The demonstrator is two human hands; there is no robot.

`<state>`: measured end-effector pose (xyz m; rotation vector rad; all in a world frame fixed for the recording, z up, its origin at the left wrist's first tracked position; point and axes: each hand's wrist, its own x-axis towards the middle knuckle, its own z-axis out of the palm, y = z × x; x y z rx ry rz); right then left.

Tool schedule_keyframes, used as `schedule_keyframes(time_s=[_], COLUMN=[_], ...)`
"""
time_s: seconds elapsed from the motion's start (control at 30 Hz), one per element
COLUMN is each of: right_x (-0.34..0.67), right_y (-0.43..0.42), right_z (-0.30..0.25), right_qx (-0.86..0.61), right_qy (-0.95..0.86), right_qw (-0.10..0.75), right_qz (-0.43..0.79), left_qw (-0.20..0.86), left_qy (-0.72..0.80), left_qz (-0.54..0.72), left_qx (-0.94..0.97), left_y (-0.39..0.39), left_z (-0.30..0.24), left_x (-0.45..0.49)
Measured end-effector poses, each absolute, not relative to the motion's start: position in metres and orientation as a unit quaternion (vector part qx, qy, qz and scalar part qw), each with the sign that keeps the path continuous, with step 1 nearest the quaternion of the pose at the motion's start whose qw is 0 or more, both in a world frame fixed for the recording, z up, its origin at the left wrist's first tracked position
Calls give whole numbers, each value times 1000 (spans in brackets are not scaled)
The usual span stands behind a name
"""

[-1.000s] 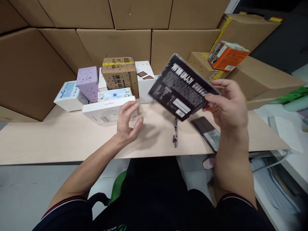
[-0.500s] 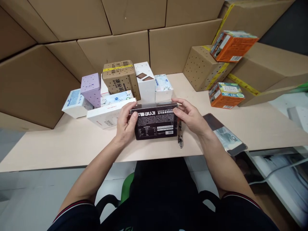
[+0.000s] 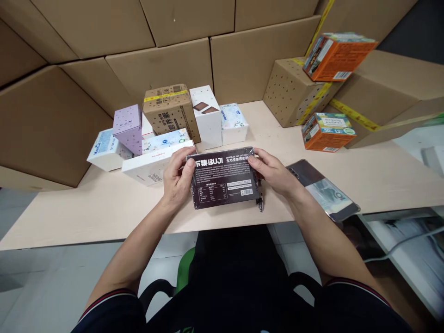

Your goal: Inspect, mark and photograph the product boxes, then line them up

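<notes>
A dark, shrink-wrapped chocolate oat crisp box (image 3: 225,179) is held by its two ends above the front of the table, its printed back with a barcode facing me. My left hand (image 3: 177,178) grips the left end, thumb on the face and fingers behind. At the other end my right hand (image 3: 272,171) is closed in the same way, thumb near the upper right corner. Partly hidden behind the box's right side lies a pen (image 3: 261,203). Just behind my left hand is a white power bank box (image 3: 145,169).
On the left stand a purple box (image 3: 127,127), tissue packs (image 3: 107,150), a brown carton (image 3: 169,113) and a white box (image 3: 208,122). Right of my hand lies a phone (image 3: 324,192). Orange boxes (image 3: 328,132) and taped cartons (image 3: 289,92) stand at the right; large cartons (image 3: 159,69) line the back.
The chocolate oat crisp box has tilted back, so its printed face shows more fully and its top side no longer shows. Both hands keep their hold. The view has shifted slightly.
</notes>
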<state>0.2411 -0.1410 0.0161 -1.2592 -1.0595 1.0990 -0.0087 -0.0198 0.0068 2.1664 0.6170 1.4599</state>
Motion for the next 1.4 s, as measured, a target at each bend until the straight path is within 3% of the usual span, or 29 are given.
schedule_keyframes(time_s=[0.57,0.77,0.87,1.1,1.4], right_x=[241,249,250,256,260], right_y=[-144,-147,-147,-150,-169], right_z=[16,15,14,8,7], right_qx=[-530,-589,-582,-584,-551], right_qy=[-451,-440,-453,-454,-496], right_qw=[559,570,557,534,517], right_qz=[451,367,382,408,427], left_qw=[241,76,26,169,219], left_qy=[218,123,75,52,72], left_qz=[530,589,583,462,348], left_qx=[783,795,809,869,909], left_y=[-22,-22,-18,-12,-17], left_z=[7,2,-2,-5,16], left_x=[-9,-7,-11,-17,-23])
